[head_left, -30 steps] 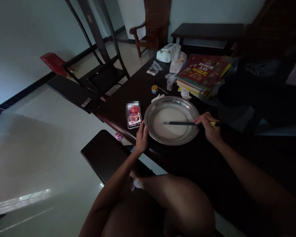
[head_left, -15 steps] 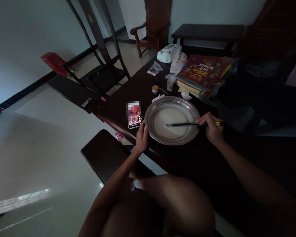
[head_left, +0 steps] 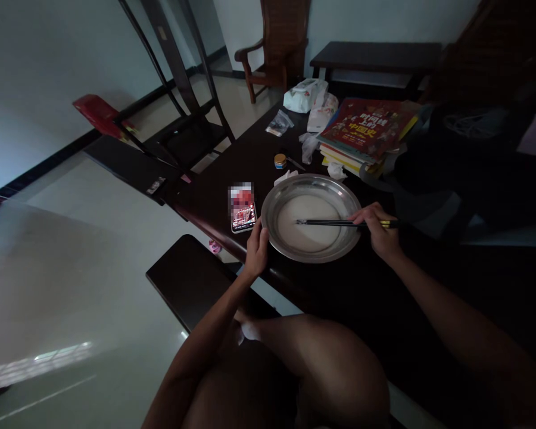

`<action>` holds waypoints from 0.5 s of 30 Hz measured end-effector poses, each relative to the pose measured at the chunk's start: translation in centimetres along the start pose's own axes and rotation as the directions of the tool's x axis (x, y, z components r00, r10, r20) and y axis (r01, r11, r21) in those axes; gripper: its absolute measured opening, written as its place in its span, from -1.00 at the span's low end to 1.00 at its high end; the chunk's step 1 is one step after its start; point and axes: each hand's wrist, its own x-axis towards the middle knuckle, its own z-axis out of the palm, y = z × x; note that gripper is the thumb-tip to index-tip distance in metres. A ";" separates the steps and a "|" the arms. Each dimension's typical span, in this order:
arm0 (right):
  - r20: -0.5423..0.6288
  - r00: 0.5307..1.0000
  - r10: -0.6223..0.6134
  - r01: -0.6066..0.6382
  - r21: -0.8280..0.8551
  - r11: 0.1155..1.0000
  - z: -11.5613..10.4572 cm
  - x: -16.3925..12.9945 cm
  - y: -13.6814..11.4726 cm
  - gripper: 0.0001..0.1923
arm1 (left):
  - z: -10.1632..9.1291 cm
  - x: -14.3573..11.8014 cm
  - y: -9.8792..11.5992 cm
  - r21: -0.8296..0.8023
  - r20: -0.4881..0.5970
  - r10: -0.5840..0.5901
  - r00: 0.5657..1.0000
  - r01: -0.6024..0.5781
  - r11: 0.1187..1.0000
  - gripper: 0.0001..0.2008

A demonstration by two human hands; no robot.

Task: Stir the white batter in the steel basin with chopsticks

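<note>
Legible text appears on the red book [head_left: 356,132] at the top of the stack on the worktop [head_left: 214,176]. The cover title is Chinese and set in three lines: 时间线 and 上的 in white, 中国史 in yellow. The smaller line below the title is too small to read. Characters on the screen of the phone [head_left: 245,215] and on the label of the jar [head_left: 280,165] are likewise illegible.

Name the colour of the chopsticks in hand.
The chopsticks are mostly black, with some gold, best seen in the head view.
</note>
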 end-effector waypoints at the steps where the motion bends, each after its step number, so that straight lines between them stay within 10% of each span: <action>1: -0.015 1.000 0.000 0.000 -0.007 1.000 0.0 0.0 0.0 -0.52 | 0.0 0.0 0.0 0.001 0.000 -0.001 1.000 0.001 1.000 -0.36; 15: -0.057 0.998 0.017 -0.013 0.070 0.997 -0.1 -0.1 0.2 -0.49 | 0.0 0.0 0.2 -0.005 0.005 0.009 1.000 -0.009 1.000 -0.32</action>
